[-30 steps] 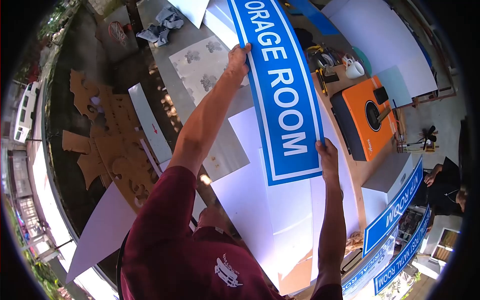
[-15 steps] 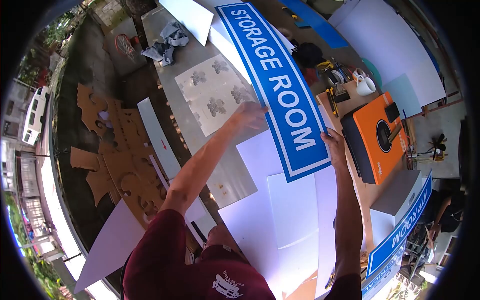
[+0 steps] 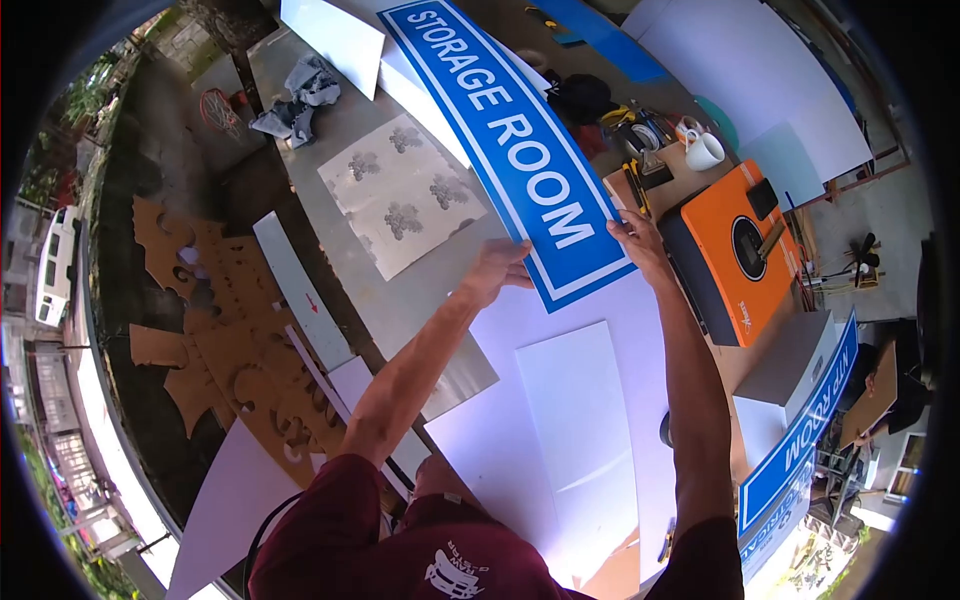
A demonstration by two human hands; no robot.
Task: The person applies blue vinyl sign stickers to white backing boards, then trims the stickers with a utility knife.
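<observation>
The blue STORAGE ROOM sign (image 3: 508, 150) stretches away from the person, its near end between both hands, above white sheets (image 3: 578, 420) on the table (image 3: 345, 125). The right hand (image 3: 642, 244) pinches its right edge; the left hand (image 3: 496, 272) meets its left edge — whether clamped, I cannot tell. A patterned sheet (image 3: 400, 192) lies left; an orange-topped machine (image 3: 715, 245) and white mug (image 3: 705, 152) sit right.

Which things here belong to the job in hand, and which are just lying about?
In the job:
- STORAGE ROOM sign
- left hand and right hand, at its edges

Apparently just lying about:
- white mug
- orange-topped box
- grey cloth
</observation>
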